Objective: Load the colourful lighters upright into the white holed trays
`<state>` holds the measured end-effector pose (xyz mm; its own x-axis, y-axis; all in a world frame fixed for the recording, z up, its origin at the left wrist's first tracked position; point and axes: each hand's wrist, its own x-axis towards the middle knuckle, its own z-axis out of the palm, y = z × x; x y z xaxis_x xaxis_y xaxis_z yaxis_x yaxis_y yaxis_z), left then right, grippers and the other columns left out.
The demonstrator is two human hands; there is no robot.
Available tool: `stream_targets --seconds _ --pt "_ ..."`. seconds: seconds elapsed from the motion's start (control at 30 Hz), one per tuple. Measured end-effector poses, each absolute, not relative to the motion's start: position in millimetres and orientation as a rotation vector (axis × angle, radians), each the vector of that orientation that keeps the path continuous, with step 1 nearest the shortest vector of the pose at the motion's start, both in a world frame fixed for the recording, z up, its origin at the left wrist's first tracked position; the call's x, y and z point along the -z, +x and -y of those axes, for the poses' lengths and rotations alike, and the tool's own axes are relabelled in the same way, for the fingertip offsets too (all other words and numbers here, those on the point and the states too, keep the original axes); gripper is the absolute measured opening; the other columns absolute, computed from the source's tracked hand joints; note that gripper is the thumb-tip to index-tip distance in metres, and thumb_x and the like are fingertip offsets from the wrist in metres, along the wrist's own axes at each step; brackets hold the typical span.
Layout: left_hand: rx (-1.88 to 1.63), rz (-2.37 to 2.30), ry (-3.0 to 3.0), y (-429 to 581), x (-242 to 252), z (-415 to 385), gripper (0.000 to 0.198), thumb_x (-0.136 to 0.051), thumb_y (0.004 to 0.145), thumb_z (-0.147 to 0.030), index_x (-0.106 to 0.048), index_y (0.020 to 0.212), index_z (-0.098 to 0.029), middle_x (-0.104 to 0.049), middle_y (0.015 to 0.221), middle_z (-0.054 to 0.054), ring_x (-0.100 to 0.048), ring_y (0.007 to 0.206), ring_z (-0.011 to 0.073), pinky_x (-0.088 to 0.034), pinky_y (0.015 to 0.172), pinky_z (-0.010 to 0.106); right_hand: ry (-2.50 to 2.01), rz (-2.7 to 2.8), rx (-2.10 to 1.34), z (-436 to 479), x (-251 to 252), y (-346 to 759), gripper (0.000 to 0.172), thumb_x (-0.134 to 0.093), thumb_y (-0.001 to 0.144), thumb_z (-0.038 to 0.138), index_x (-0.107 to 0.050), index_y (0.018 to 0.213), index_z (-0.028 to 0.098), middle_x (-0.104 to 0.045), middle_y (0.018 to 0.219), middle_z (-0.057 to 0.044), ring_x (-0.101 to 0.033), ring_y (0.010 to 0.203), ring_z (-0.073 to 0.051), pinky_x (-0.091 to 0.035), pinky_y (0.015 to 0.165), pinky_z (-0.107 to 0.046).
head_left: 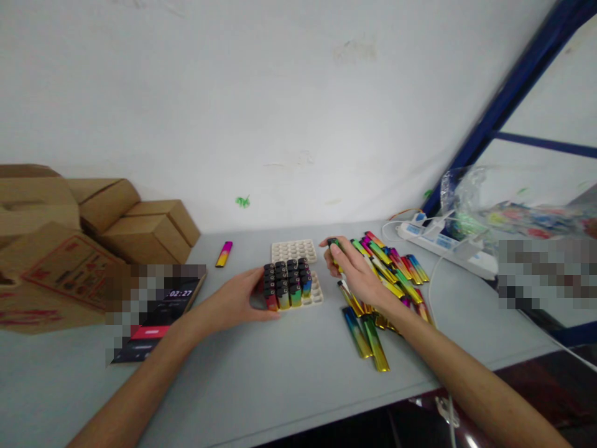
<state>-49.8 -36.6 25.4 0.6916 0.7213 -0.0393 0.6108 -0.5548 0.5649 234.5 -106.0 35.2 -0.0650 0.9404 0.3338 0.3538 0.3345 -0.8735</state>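
Note:
Several lighters with black tops (281, 284) stand upright in rows in a cream tray (318, 297) with round pockets. The pockets along the tray's right side show bare. My left hand (242, 297) is closed around the tray's left end, its thumb along the front and the other fingers partly hidden behind the lighters. Right of the tray, my right hand (351, 266) pinches a lighter (334, 243), its dark top showing by the thumb. Under and beside this hand lies a loose pile of shiny rainbow-coloured lighters (403, 285). Two lighters (375, 342) lie nearest the front.
Behind the filled tray lies a second cream tray (293, 250). One pink-and-yellow lighter (224, 254) lies apart at left. Cardboard boxes (149, 230) and a tablet-like screen (161, 311) occupy the left side. A white power strip (448, 249) with cables and plastic bag (466, 193) are right.

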Motion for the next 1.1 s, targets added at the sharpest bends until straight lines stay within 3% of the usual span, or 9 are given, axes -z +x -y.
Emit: stream_targets --seconds 0.17,0.27,0.47,0.6,0.7,0.9,1.1 --pt "-0.275 -0.995 2.365 -51 -25 37 0.065 -0.085 0.073 -0.052 -0.064 0.124 -0.018 -0.074 0.126 0.012 -0.069 0.111 0.0326 -0.055 0.099 0.041 -1.075 1.649 -0.845 104 -35 236 0.03 -0.054 0.105 0.049 -0.069 0.109 0.023 -0.064 0.103 -0.006 -0.065 0.097 -0.019 -0.058 0.089 -0.035" --pt "-0.282 -0.988 2.374 -52 -23 36 0.068 -0.086 0.072 -0.053 -0.064 0.126 -0.018 -0.073 0.129 0.011 -0.069 0.115 0.0332 -0.054 0.101 0.041 -1.044 1.694 -0.863 104 -38 240 0.029 -0.06 0.103 0.046 -0.074 0.113 0.024 -0.069 0.111 -0.008 -0.067 0.106 -0.022 -0.059 0.092 -0.038" --pt "-0.326 -0.935 2.338 -52 -22 37 0.069 -0.087 0.073 -0.049 -0.064 0.131 -0.02 -0.073 0.133 0.009 -0.069 0.117 0.0318 -0.055 0.102 0.04 -1.055 1.733 -0.955 112 -44 243 0.031 -0.082 0.088 0.039 -0.074 0.113 0.021 -0.076 0.094 -0.004 -0.071 0.082 -0.017 -0.06 0.077 -0.032" --pt "-0.325 -0.926 2.311 -51 -24 37 0.067 -0.087 0.073 -0.048 -0.064 0.129 -0.02 -0.073 0.13 0.009 -0.07 0.113 0.0305 -0.056 0.099 0.04 -1.105 1.743 -0.977 118 -45 240 0.027 -0.083 0.087 0.038 -0.07 0.103 0.021 -0.075 0.091 -0.003 -0.073 0.074 -0.016 -0.061 0.07 -0.031" --pt "-0.321 -0.941 2.317 -52 -23 37 0.064 -0.086 0.072 -0.052 -0.065 0.123 -0.02 -0.075 0.123 0.009 -0.07 0.106 0.0307 -0.057 0.093 0.041 -1.129 1.835 -0.9 119 -45 239 0.024 -0.08 0.09 0.039 -0.069 0.102 0.021 -0.075 0.096 -0.005 -0.075 0.075 -0.016 -0.062 0.067 -0.03" --pt "-0.328 -0.967 2.311 -53 -22 38 0.064 -0.087 0.07 -0.052 -0.066 0.122 -0.021 -0.076 0.121 0.008 -0.071 0.103 0.0298 -0.056 0.093 0.037 -1.101 2.088 -0.667 116 -34 240 0.026 -0.077 0.094 0.039 -0.066 0.109 0.022 -0.074 0.102 -0.005 -0.075 0.084 -0.017 -0.063 0.08 -0.032" --pt "-0.328 -0.957 2.321 -52 -25 39 0.067 -0.088 0.071 -0.05 -0.065 0.125 -0.019 -0.075 0.127 0.01 -0.071 0.109 0.0315 -0.056 0.095 0.039 -1.162 2.015 -0.758 118 -31 233 0.027 -0.077 0.094 0.037 -0.055 0.098 0.023 -0.072 0.092 -0.002 -0.075 0.08 -0.016 -0.062 0.072 -0.028"
